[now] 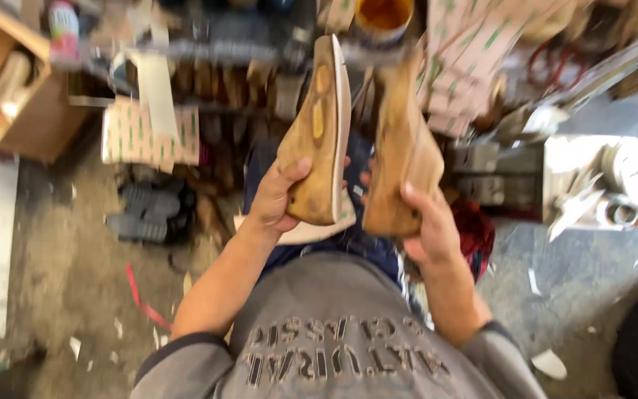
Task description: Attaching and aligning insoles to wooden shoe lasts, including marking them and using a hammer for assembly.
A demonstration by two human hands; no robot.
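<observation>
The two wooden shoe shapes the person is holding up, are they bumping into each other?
Apart. The head view shows a dark gap running between the left wooden shoe form in the left hand and the right wooden shoe form in the right hand.

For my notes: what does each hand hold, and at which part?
The left hand holds a wooden shoe form at its lower end; the right hand holds a second wooden form likewise.

Tan wooden shoe last with white sole strip (317, 140); plain tan wooden last (402, 159); grey lettered shirt (334, 332); red strip (142, 299) on grey-brown floor (60, 273).
</observation>
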